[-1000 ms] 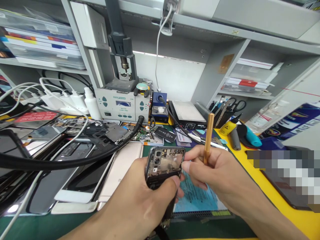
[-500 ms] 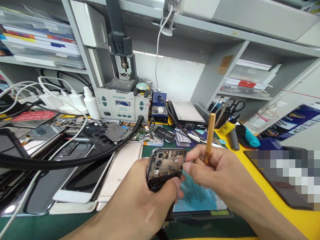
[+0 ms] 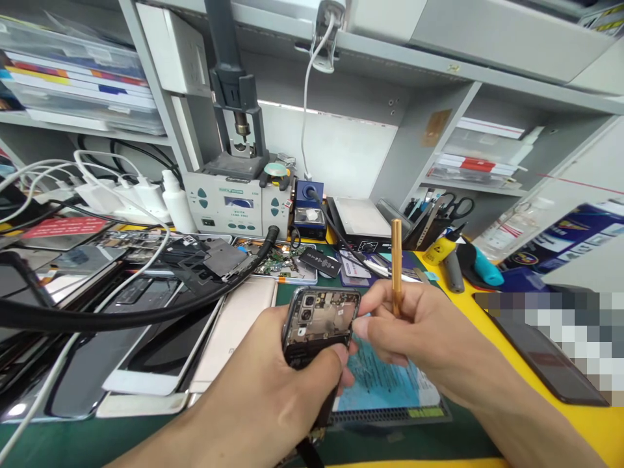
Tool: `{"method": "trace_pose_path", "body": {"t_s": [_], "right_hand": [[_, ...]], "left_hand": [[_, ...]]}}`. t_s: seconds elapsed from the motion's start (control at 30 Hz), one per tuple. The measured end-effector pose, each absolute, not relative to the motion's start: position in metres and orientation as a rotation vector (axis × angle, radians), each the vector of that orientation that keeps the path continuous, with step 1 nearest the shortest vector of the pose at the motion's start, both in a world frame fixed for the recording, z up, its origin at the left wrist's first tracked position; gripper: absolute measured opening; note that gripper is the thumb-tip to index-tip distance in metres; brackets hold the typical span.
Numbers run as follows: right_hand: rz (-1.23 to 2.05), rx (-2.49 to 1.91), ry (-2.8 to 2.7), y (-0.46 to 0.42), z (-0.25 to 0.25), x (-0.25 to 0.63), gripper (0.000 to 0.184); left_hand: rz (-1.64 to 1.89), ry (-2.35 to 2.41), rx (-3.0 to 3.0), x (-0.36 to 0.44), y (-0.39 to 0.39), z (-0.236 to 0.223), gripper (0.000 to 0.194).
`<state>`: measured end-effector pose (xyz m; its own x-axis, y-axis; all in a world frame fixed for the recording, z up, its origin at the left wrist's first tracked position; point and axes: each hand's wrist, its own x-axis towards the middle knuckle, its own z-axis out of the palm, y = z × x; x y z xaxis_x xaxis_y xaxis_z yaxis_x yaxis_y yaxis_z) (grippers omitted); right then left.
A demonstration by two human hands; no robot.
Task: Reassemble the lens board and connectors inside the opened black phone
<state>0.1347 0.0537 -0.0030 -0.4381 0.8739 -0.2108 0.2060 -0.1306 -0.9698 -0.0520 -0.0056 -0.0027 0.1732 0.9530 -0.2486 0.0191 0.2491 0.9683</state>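
Note:
My left hand (image 3: 292, 383) is wrapped round an opened smartphone (image 3: 325, 318), its thumb pressed across the dark lower part. With the back cover off, the camera lenses at upper left and the inner parts show. In my right hand (image 3: 419, 325) a gold screwdriver (image 3: 396, 260) stands upright, gripped by the curled fingers, with its lower end hidden. The right thumb and forefinger meet at the phone's right edge; whether something tiny sits between them I cannot tell. Under both hands lies a blue work mat (image 3: 390, 383).
A thick black hose (image 3: 146, 318) crosses over several phones at left, from the grey hot-air station (image 3: 234, 205). Behind the phone sits a tray of small boards (image 3: 273, 260). A yellow bottle (image 3: 437, 247) and another dark phone (image 3: 546, 351) are at right.
The phone and both hands have shifted slightly left. The gold screwdriver now stands more upright, and the right thumb and forefinger stay at the phone's right edge.

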Motion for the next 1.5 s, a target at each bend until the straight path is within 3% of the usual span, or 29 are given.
{"method": "trace_pose_path", "body": {"t_s": [0.27,0.37,0.47,0.57,0.63,0.83,1.5], "right_hand": [[1.628,-1.216,-1.644,0.054,0.005,0.141,0.019],[1.564,-1.023,-1.575,0.054,0.013,0.147,0.029],[1.242,-0.865,-1.527,0.05,0.015,0.148,0.043],[0.823,-0.905,-1.545,0.04,0.01,0.145,0.045],[0.728,-0.929,-1.586,0.032,0.006,0.143,0.042],[0.518,-0.946,-1.938,0.03,0.003,0.139,0.01],[0.444,-0.907,-2.019,0.032,0.007,0.132,0.015]], "left_hand": [[0.865,0.96,1.116,-0.062,0.0,-0.012,0.014],[0.872,0.929,1.026,-0.063,0.003,-0.011,0.012],[0.923,0.926,1.022,-0.062,0.006,-0.008,0.009],[0.95,0.91,0.999,-0.061,0.007,-0.008,0.009],[0.936,0.919,0.983,-0.06,0.007,-0.009,0.009],[0.914,0.877,0.902,-0.062,0.004,-0.012,0.009],[0.907,0.945,0.938,-0.062,0.004,-0.007,0.008]]}}
